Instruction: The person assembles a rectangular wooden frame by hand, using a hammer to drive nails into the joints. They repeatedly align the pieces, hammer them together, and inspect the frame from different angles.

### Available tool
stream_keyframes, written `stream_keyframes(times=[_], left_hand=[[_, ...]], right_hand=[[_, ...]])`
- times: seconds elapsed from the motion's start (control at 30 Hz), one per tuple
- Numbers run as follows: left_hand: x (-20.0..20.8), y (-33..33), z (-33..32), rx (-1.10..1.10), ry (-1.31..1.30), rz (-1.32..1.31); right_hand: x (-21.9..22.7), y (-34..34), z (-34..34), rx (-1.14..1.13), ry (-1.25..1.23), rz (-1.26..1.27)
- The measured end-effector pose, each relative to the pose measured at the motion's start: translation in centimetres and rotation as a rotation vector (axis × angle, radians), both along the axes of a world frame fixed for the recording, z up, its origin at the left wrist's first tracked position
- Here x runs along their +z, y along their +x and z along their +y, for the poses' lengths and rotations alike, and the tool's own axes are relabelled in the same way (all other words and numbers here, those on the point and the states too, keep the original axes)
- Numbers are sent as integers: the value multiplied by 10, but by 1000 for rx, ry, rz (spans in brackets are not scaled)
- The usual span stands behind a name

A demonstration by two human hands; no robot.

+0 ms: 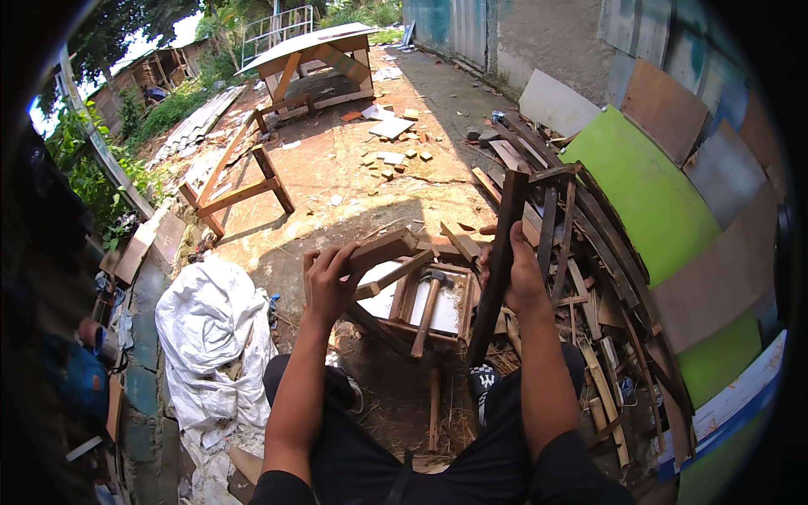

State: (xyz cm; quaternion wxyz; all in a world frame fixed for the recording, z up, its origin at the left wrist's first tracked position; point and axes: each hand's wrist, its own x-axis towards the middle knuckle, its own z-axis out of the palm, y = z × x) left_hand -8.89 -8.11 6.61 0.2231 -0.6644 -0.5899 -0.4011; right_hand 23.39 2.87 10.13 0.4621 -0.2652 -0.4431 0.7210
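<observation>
My left hand (331,282) is closed around the end of a brown wooden bar (385,249), left of centre. Just below that bar runs a second, thinner wooden bar (400,273). My right hand (523,278) grips a dark wooden post (500,269), which stands tilted with its lower end by my right shoe. I cannot tell whether the bars and the post are joined. Between my hands a hammer (431,303) with a wooden handle lies over a wood-framed white panel (450,301), its head at the far end.
A heap of scrap wood (581,252) lies on the right, beside leaning green boards (648,185). White sacking (215,328) is bunched at the left. Farther off are a wooden frame (240,192), scattered small wood blocks (390,160) and a table-like structure (311,63).
</observation>
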Motion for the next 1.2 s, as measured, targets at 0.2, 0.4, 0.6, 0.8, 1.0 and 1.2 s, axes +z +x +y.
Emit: stream_keyframes(times=[0.2,0.4,0.6,0.8,1.0,1.2], left_hand=[[-4,14,-21,-181,-424,-506],[4,37,-39,-135,-554,-570],[-3,32,-61,-192,-563,-885],[11,11,-85,-282,-535,-1192],[12,-11,-112,-322,-430,-1352],[12,-16,-114,-422,-435,-1375]], right_hand=[[14,-5,-15,-121,337,-206],[9,-10,-26,29,460,-418],[0,-24,-34,21,595,-624],[9,-42,-51,13,520,-471],[-1,-63,-51,112,565,-401],[2,-78,-58,152,514,-330]])
